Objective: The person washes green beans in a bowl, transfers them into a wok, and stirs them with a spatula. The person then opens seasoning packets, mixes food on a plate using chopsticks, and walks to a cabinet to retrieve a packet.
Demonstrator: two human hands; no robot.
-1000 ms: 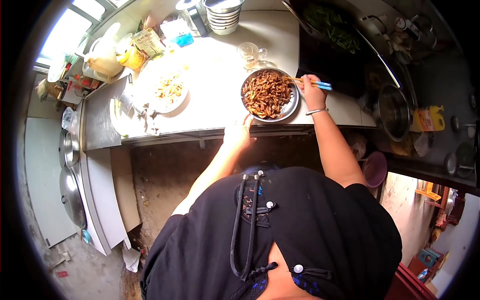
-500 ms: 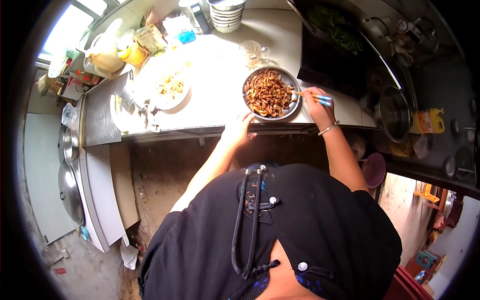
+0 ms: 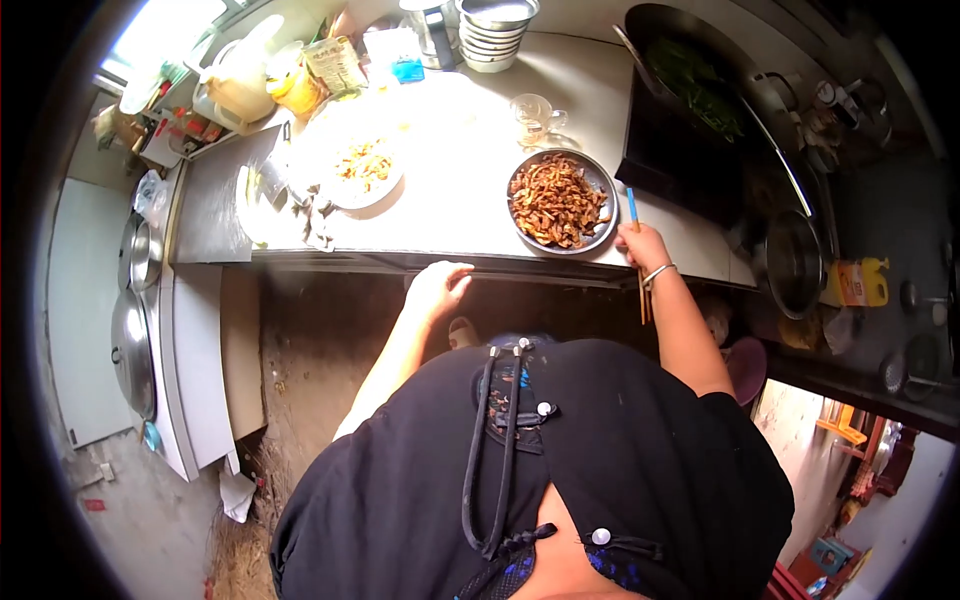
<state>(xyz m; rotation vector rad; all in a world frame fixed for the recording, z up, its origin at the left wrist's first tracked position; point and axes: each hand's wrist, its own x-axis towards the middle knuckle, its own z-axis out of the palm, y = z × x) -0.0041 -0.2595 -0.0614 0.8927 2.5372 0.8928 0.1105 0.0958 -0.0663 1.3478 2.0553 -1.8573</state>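
A round metal pan or dish (image 3: 610, 222) heaped with cooked brown strips of food (image 3: 558, 200) stands at the counter's front edge. Just right of it, my right hand (image 3: 642, 246) is closed around a pair of chopsticks (image 3: 632, 204). Their blue ends point up toward the stove, and the wooden tips hang down below the wrist. My left hand (image 3: 436, 290) is in front of the counter edge, apart from the dish, holding nothing, with thumb and fingers apart. Left of the dish, a white plate (image 3: 385, 199) bears more strips of food, washed out by glare.
Behind the dish stand a glass mug (image 3: 533, 117) and a stack of bowls (image 3: 495, 45). A wok with green leaves (image 3: 690, 90) sits on the black stove at right, near a metal pot (image 3: 793, 265) and a yellow jug (image 3: 862, 282). Bags and jugs line the left back.
My left hand has let go of the dish's rim and drawn back left. My right hand has pulled the chopsticks from the food and turned their tips toward my body.
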